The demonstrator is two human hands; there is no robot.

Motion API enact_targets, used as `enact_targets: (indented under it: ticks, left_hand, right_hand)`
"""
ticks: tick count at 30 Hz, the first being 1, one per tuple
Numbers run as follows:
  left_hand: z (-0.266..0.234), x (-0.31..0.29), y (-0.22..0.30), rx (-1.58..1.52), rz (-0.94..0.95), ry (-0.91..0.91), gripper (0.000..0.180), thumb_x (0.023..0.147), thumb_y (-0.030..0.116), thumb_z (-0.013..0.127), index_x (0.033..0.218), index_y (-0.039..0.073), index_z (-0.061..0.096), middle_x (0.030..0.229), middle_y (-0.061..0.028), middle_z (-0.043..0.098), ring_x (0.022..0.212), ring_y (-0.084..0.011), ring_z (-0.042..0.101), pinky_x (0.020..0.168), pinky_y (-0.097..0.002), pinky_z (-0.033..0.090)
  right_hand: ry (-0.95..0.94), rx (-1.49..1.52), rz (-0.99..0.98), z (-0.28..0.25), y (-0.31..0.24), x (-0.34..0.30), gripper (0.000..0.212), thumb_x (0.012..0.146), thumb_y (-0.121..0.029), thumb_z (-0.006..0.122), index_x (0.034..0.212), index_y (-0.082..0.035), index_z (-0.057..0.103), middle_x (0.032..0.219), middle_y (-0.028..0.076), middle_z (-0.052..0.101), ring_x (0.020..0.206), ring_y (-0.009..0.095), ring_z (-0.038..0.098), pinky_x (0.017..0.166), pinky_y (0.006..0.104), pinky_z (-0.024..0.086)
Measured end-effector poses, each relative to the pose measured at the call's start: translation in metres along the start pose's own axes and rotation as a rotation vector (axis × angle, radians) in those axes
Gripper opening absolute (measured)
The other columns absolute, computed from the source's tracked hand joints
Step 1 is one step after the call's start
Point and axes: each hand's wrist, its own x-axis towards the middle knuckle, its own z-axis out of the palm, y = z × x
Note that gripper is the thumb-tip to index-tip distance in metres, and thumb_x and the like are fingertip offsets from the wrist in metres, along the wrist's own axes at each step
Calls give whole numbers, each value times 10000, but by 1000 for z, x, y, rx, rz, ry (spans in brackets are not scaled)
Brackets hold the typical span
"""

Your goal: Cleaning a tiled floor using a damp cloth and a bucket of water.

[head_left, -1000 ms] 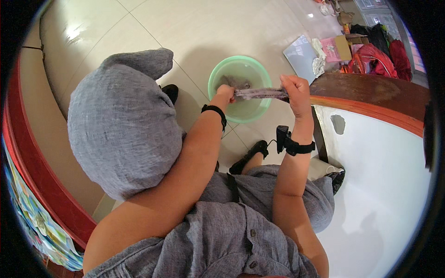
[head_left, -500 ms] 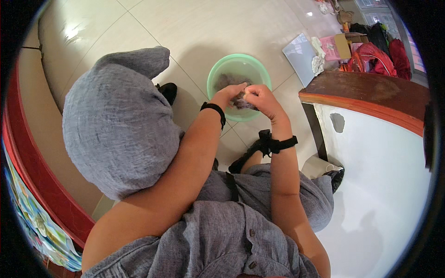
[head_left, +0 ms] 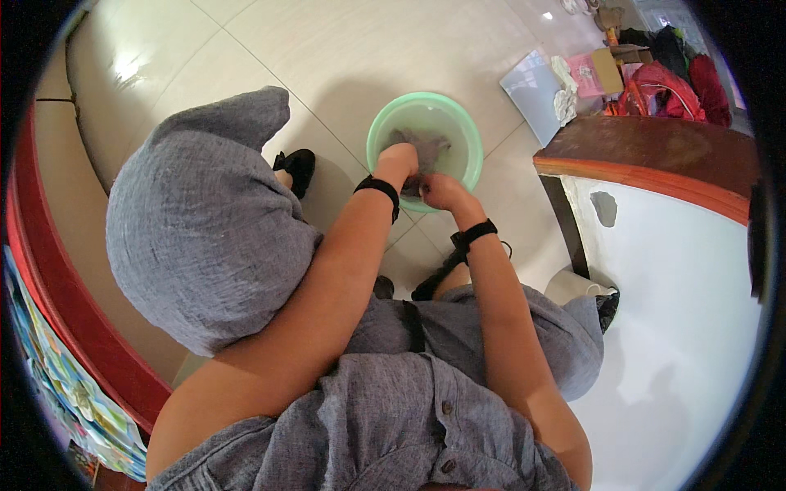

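Observation:
A light green plastic basin (head_left: 473, 139) stands on the floor in front of me with water in it. In the water lies a wet, bunched grey-purple cloth (head_left: 430, 149), and part of it rises at the near rim. My left hand (head_left: 399, 160) reaches over the basin's near left side, bent down and closed on the cloth; its fingertips are hidden. Close beside it, at the near rim, my right hand (head_left: 446, 192) is curled like a fist round a dark fold of the same cloth. Both wrists wear black bands.
Pale tiles (head_left: 327, 49) cover the floor round the basin. To the right is a white panel with a brown wooden top (head_left: 647, 151). Beyond it lie a flat grey board (head_left: 530, 94), a red bag (head_left: 667, 90) and boxes. A small bin (head_left: 573, 286) stands near my right knee.
Both hands have moved lower and nearer the basin's near rim. My left hand has turned downward into the basin, and my right hand has shifted slightly left and toward me.

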Motion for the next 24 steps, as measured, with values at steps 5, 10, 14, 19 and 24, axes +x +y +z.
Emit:
enact_targets:
  ticks: [5,10,14,19,24]
  left_hand:
    - [-26,-26,18,161,-171,-225,219,785,146,560,944,85,698,1019,-126,659,941,-310,631,790,-405,513]
    - [-28,-40,19,188,-121,-102,214,793,129,579,963,63,690,1027,-132,663,947,-281,642,785,-404,519]
    - [-18,-46,36,335,18,-126,225,802,124,565,983,48,677,1047,-140,657,974,-271,635,802,-406,511]
    - [-6,-30,22,90,-38,-177,259,790,99,560,1026,86,666,1066,-135,646,996,-296,617,829,-424,495]
    - [-25,-34,33,-78,-74,-168,170,816,100,548,914,50,678,1008,-155,645,924,-332,613,831,-456,482]
  right_hand:
    - [-154,-271,13,17,-3,24,258,791,-217,542,928,-42,674,983,174,650,914,361,601,815,419,494]
    - [93,-236,24,39,20,45,203,812,-152,536,849,-19,686,1003,206,632,925,361,603,799,423,499]
    - [92,-183,207,46,22,32,198,799,-126,551,912,-16,671,1018,219,620,925,373,604,777,431,497]
    - [185,102,265,24,0,31,320,783,-205,601,1015,15,605,978,238,625,948,416,585,781,475,474]
    - [33,323,47,5,19,23,236,801,-150,574,982,-2,597,908,183,645,771,325,612,651,405,483]
